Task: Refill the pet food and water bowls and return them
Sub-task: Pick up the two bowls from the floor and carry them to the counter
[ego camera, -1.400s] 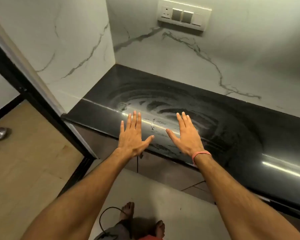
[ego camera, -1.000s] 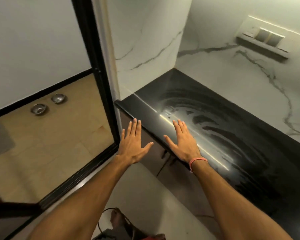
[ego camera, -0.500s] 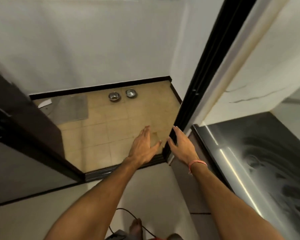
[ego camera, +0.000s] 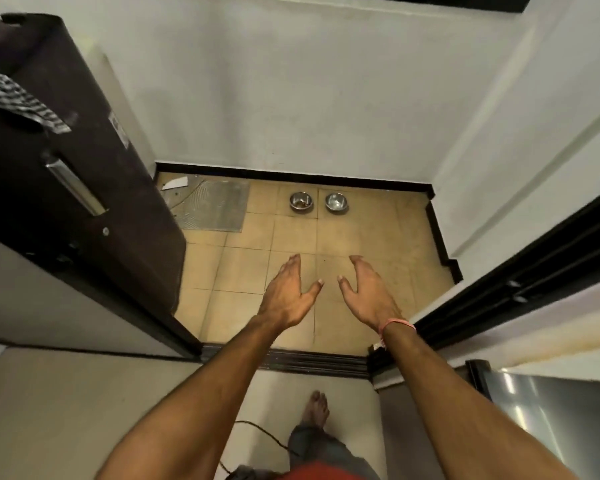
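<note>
- Head view: two small steel bowls on the tan tiled floor (ego camera: pixel 291 271), just off the far wall's black skirting, side by side, close but apart.
- Left bowl (ego camera: pixel 301 201) has a few brownish bits inside, likely leftover food. Right bowl (ego camera: pixel 336 201) looks shiny inside; water or empty, can't tell.
- Left hand (ego camera: pixel 286 296) held out in the air, fingers straight and relaxed, thumb spread, nothing in it.
- Right hand (ego camera: pixel 369 294) same: fingers loose, slightly cupped, empty; pink band at the wrist.
- Both hands well short of the bowls, above the tiles just past the black door threshold (ego camera: pixel 312 362).
- Grey mat (ego camera: pixel 212 209) lies left of the bowls; dark cabinet door (ego camera: pixel 66 188) stands at the left with a striped cloth (ego camera: pixel 18 98) draped on top. One bare foot (ego camera: pixel 316 410) is still on the near side of the threshold.
- Handling guess: bowls look like thin stainless steel, so light, rigid, not fragile, but smooth and slippery, more so if wet.
- Best hold is probably a pinch over the rim, thumb inside and fingers under the outer lip, one bowl per hand; keep them level in case the right one holds water.
- Step, as I judge it: the walk up to fetch the bowls; nothing refilled yet.
</note>
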